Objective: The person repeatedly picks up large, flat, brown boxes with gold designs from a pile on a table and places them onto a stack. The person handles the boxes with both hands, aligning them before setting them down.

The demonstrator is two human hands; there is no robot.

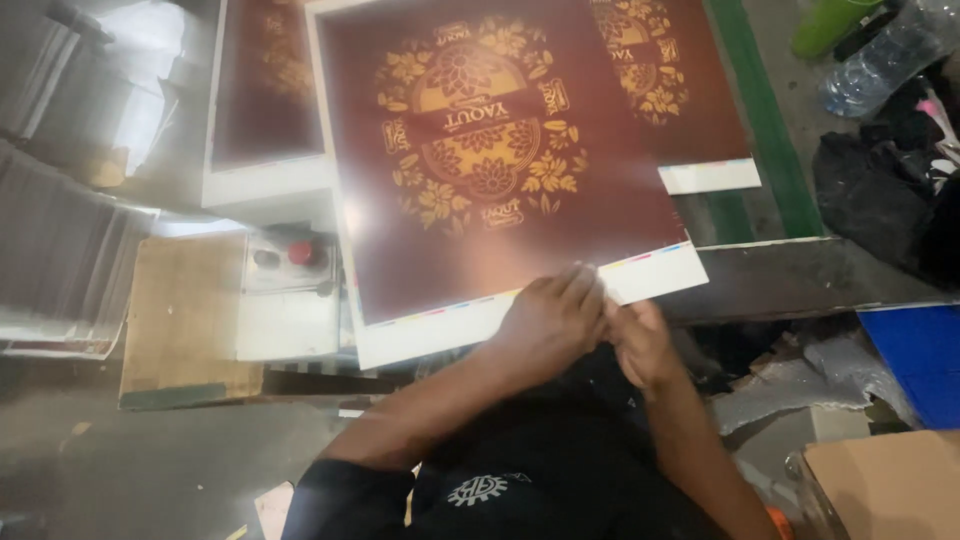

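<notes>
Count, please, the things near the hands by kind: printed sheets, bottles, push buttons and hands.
Dark red printed sheets: 3, one under the left hand, one at left, one at right
Clear plastic bottle: 1
Push buttons: 2, red and dark
Hands: 2, with the right hand
Total: 8

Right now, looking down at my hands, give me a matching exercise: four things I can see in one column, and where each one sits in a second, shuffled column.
Things:
1. printed sheet
2. red button
3. plastic bottle
4. cardboard box

Places:
A. top right corner
B. bottom right corner
C. left of the sheet's lower edge, on a small grey panel
D. centre, its near edge under the left hand and right hand

Pairs: 1-D, 2-C, 3-A, 4-B
</notes>
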